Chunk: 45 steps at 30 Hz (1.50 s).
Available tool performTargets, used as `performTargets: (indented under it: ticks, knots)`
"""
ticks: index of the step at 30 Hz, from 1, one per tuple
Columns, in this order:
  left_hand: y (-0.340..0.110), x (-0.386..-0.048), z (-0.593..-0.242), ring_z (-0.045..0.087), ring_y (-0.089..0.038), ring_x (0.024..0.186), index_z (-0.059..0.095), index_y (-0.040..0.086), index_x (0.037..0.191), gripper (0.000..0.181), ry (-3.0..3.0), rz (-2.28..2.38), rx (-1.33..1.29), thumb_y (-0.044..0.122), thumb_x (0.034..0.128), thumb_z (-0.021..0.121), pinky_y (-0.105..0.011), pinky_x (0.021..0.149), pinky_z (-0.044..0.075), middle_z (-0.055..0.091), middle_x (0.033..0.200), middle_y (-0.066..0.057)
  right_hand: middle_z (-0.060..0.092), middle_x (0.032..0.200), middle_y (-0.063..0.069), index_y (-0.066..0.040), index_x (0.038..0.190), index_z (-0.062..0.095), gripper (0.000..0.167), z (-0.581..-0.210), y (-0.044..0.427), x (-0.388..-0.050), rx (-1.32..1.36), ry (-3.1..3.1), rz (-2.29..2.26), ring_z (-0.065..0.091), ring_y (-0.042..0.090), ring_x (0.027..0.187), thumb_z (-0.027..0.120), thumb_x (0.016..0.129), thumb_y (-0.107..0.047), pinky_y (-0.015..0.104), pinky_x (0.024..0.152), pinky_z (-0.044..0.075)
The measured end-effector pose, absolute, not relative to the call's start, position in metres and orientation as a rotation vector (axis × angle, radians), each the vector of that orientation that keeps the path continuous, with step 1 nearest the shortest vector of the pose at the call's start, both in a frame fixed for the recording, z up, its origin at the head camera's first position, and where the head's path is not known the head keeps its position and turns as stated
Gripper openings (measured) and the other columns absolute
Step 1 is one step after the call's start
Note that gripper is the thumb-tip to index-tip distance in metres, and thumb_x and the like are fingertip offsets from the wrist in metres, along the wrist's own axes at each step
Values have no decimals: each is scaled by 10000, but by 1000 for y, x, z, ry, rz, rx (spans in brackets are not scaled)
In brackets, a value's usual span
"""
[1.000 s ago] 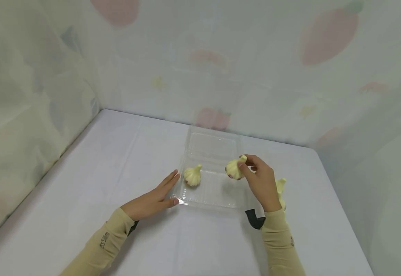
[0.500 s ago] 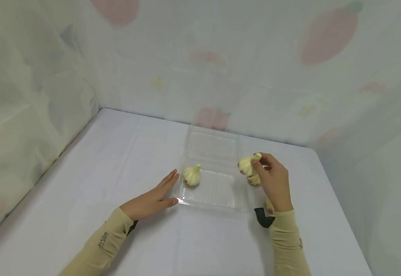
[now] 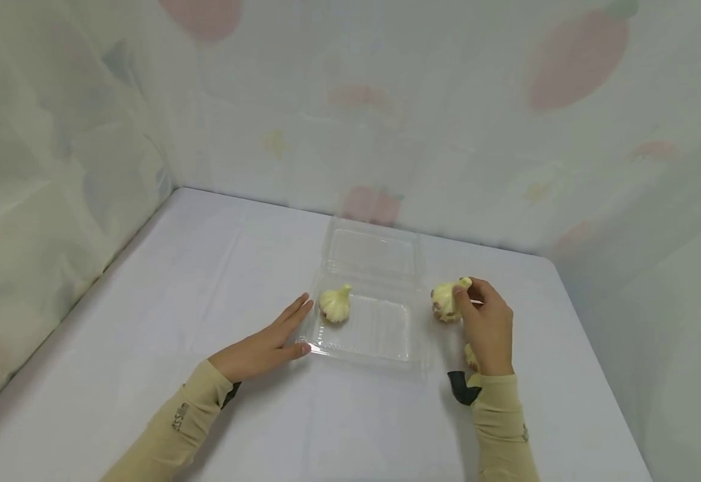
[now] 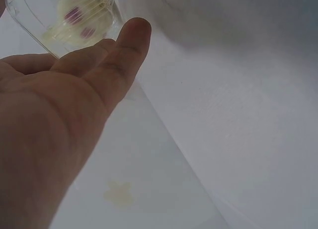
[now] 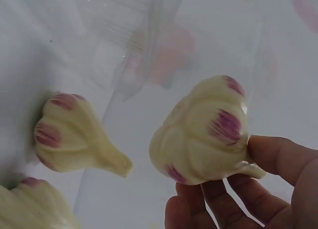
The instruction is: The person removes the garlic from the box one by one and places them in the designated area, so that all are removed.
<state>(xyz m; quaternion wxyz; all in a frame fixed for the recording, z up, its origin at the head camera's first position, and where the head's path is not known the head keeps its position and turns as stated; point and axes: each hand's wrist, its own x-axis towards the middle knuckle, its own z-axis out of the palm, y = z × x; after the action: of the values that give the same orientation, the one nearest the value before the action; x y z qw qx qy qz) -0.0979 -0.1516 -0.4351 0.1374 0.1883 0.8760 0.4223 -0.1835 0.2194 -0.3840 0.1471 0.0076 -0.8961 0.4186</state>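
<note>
In the head view my right hand (image 3: 486, 328) pinches a garlic bulb (image 3: 445, 301) between thumb and fingers, to the right of a clear plastic clamshell box (image 3: 380, 328). The right wrist view shows this cream bulb (image 5: 198, 134) with purple patches. Two other bulbs appear there: a whole one (image 5: 74, 139) and a cut-off one (image 5: 35, 209). Another garlic bulb (image 3: 335, 305) sits inside the box at its left. My left hand (image 3: 262, 351), fingers straight, rests against the box's left edge. Behind my right wrist a bulb (image 3: 471, 357) is partly hidden.
The box's lid (image 3: 371, 253) lies folded back toward the rear curtain (image 3: 326, 147). A white-covered table (image 3: 236, 268) carries everything, and curtains hang on its left, back and right sides. A black strap piece (image 3: 463, 388) is at my right wrist.
My right hand has moved from above the box's right part out to the right, then lowered slightly, still holding a garlic bulb. The left hand has stayed at the box's edge.
</note>
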Motion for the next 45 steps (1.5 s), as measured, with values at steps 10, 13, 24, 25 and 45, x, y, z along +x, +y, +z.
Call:
performTargets:
  ticks: [10, 13, 24, 25, 45]
  knots:
    - [-151, -96, -432, -32, -261, 1529, 21, 85, 1634, 819, 2526, 1230, 538, 417, 1068, 512, -554, 1184, 139, -89, 1690, -65, 692, 1166, 167, -23, 1301, 655, 383, -399, 226, -181, -86, -2655, 1138, 650, 321, 1034, 602, 1023, -280, 462, 870, 506]
    - [-150, -96, -432, -30, -270, 1529, 24, 79, 1633, 816, 2526, 1237, 542, 409, 1069, 513, -559, 1183, 138, -85, 1689, -73, 692, 1171, 165, -32, 1300, 657, 384, -404, 228, -182, -100, -2686, 1134, 649, 322, 1039, 603, 1020, -289, 471, 858, 509]
    - [-150, -95, -431, -35, -280, 1529, 17, 75, 1632, 808, 2530, 1226, 550, 407, 1075, 500, -566, 1180, 135, -88, 1688, -84, 694, 1105, 188, 16, 1253, 665, 375, -413, 229, -180, -51, -2738, 1056, 625, 342, 997, 603, 1002, -255, 472, 788, 491]
    - [-150, -95, -431, -35, -283, 1529, 16, 74, 1632, 807, 2531, 1225, 552, 404, 1076, 499, -569, 1179, 134, -89, 1688, -86, 698, 1104, 190, 15, 1248, 669, 368, -415, 229, -181, -43, -2738, 1045, 636, 350, 993, 606, 1001, -250, 478, 782, 500]
    - [-150, -96, -432, -29, -279, 1529, 16, 82, 1633, 818, 2530, 1225, 545, 428, 1071, 498, -564, 1182, 135, -83, 1689, -77, 707, 1018, 220, 48, 1161, 692, 279, -425, 227, -182, 110, -2822, 767, 665, 377, 923, 629, 970, -146, 522, 804, 513]
